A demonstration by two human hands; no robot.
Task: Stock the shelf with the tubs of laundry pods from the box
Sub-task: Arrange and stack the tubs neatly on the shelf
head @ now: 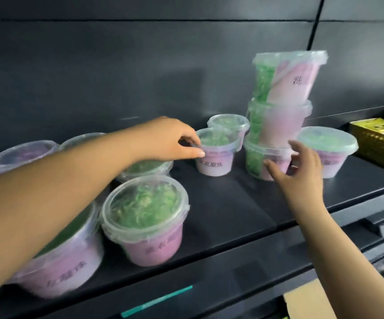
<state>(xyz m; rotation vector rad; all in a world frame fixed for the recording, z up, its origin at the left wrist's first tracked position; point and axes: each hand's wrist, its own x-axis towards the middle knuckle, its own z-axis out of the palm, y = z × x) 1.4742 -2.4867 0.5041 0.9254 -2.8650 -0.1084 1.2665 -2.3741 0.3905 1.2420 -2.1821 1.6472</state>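
Several clear tubs of green laundry pods with pink labels stand on a dark shelf [221,208]. My left hand [172,141] pinches the rim of a small tub [216,155] at mid shelf. To its right rises a leaning stack of three tubs [276,125]. My right hand [301,171] is spread open at the bottom tub of that stack [255,157], fingers touching or just short of it. A tub [145,217] stands near the front edge, below my left forearm.
More tubs line the left end of the shelf [25,153], one larger at the front left [64,261]. Another tub [329,148] sits right of the stack. A yellow box [380,139] is at far right. A cardboard corner [306,302] shows below.
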